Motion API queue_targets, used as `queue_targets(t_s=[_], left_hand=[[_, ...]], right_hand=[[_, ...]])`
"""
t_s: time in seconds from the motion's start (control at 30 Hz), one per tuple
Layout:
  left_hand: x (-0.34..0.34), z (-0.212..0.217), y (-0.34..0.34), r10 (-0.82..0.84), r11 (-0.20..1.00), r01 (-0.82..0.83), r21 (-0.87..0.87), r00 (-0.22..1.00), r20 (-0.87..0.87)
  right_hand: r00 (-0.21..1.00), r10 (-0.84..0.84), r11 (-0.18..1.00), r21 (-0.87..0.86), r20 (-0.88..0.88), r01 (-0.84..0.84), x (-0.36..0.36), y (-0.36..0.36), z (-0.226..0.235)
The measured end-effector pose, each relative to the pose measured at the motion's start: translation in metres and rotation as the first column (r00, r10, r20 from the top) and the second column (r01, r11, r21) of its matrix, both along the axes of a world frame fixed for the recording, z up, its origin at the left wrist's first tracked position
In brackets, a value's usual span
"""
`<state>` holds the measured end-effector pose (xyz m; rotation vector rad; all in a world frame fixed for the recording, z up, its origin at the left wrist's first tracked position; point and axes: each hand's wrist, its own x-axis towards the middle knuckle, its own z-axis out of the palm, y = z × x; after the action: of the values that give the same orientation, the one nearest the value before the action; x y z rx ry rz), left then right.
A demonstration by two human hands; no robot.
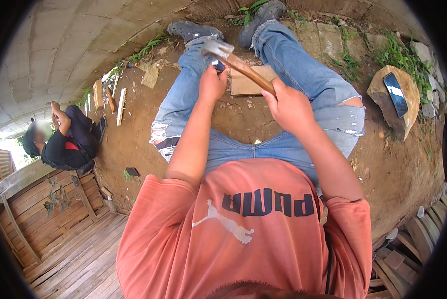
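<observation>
A claw hammer (246, 69) with a wooden handle is held up in my right hand (289, 105), its fingers wrapped round the handle's lower end. The metal head is up beside my left hand (213, 83), just above and past it. My left hand is closed round a short dark blue handle with a pale end (217, 64); the rest of that tool is hidden. Beneath the hammer, a flat rectangular piece of wood (243, 88) lies on the dirt between my legs. Small pale chips are scattered near it.
Another person (66, 137) sits at the left by a concrete wall (74, 45). Wood pieces (121, 106) lie on the ground near that person. A phone (395, 94) rests on a large stone (380, 92) at the right. Wooden planks (79, 249) are at the lower left.
</observation>
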<state>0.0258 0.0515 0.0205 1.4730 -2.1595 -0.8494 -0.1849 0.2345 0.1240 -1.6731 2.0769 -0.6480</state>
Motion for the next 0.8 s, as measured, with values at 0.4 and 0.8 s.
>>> queue_targets(t_s=[0.4, 0.8], left_hand=[[-0.005, -0.003, 0.003, -0.043, 0.999, 0.043, -0.015, 0.998, 0.040], [-0.008, 0.000, 0.004, -0.082, 0.996, 0.080, 0.026, 0.993, 0.082]], right_hand=[[0.998, -0.048, 0.998, 0.037, -0.038, 0.050, -0.005, 0.006, -0.002], [0.990, -0.101, 0.995, 0.001, 0.103, 0.101, -0.002, 0.019, -0.014]])
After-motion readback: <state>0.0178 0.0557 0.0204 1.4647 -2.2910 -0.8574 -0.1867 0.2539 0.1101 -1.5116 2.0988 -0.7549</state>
